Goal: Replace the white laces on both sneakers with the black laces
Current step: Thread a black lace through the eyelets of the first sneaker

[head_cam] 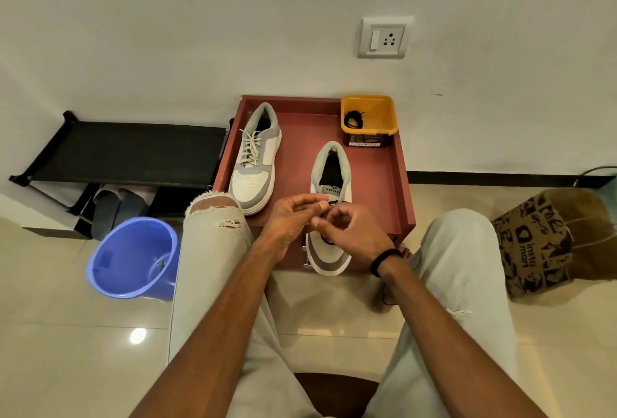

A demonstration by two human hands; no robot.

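Two low sneakers of grey suede-like panels and smooth white panels, with thick white rubber soles, rest on a dull red counter (397,164) with a raised rim. The left sneaker (255,160) lies at the far left, toe toward the person, with flat white laces (250,147) crossed through its eyelets and loosely tied. The right sneaker (329,210) lies nearer, its toe overhanging the counter's near edge, tongue exposed with a printed label.

Both hands meet over the middle of the right sneaker, directly above its eyelet rows. A thin black lace (329,240) runs across the vamp just below the fingers and continues up between them. The left hand (290,217) has its fingers curled, thumb and forefinger pressed together on the lace. The right hand (350,230), a black band at its wrist, has its fingers curled in; its grip pinches the same lace close beside the left fingertips. The exact eyelet being worked is hidden by the hands.

A square yellow plastic tub (369,120) stands at the counter's far right corner, holding a coiled black lace (353,119).

On the glossy tiled floor, a blue plastic bucket (133,259) stands to the left, a black shoe rack (127,150) behind it, and a printed brown paper bag (541,244) to the right.
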